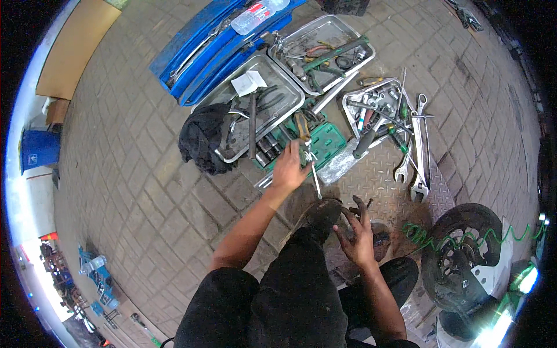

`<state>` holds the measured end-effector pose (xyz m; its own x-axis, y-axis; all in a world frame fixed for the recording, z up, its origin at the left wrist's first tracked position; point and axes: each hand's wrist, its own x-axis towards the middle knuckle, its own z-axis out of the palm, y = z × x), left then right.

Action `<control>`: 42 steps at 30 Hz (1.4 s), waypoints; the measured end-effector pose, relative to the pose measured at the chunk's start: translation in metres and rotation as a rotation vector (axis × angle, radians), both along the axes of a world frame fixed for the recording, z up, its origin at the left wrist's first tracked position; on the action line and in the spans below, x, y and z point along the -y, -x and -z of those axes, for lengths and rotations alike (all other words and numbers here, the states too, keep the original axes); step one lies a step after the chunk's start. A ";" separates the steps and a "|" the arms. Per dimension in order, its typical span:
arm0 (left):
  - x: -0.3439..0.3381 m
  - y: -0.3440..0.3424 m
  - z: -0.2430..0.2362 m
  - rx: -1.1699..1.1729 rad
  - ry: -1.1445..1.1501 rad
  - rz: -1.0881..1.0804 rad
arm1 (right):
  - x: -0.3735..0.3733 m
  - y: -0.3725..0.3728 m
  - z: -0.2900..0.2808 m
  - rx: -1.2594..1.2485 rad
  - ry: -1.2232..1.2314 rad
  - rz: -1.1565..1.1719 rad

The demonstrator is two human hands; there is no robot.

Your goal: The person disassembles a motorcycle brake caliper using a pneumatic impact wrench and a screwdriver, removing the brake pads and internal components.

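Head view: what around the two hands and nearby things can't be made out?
Head view, left hand: whether it grips or only touches the shiny metal tool; the hand itself hides the contact.
Head view, right hand: what the small dark thing at its fingers is; too small.
Head view, black object at the top: full shape; cut off by the upper edge.
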<state>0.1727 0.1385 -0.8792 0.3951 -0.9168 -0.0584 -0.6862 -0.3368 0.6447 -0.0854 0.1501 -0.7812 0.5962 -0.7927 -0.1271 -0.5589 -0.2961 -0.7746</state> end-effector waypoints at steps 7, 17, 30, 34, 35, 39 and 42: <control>0.018 -0.006 -0.019 0.154 0.047 -0.023 | -0.002 0.002 0.014 -0.010 -0.003 -0.027; -0.029 -0.116 0.010 0.536 -0.158 -0.414 | 0.000 0.018 0.033 -0.097 -0.033 -0.057; -0.093 -0.223 0.024 0.728 -0.012 -0.544 | 0.151 -0.034 0.110 0.361 -0.724 0.722; -0.097 -0.226 0.042 0.600 -0.113 -0.925 | 0.180 -0.057 0.133 0.528 -0.801 0.771; -0.105 -0.230 0.042 0.441 -0.014 -0.882 | 0.183 -0.061 0.141 0.534 -0.806 0.768; -0.119 -0.242 0.037 0.090 0.139 -0.749 | 0.184 -0.067 0.146 0.570 -0.768 0.802; -0.120 -0.246 0.040 0.009 0.053 -0.687 | 0.188 -0.026 0.148 0.706 -0.852 0.858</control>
<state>0.4187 0.2582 -0.9196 0.8879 -0.4598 -0.0145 -0.3337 -0.6654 0.6677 -0.0596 -0.0379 -0.9295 0.1102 -0.7702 -0.6282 0.2543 0.6328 -0.7313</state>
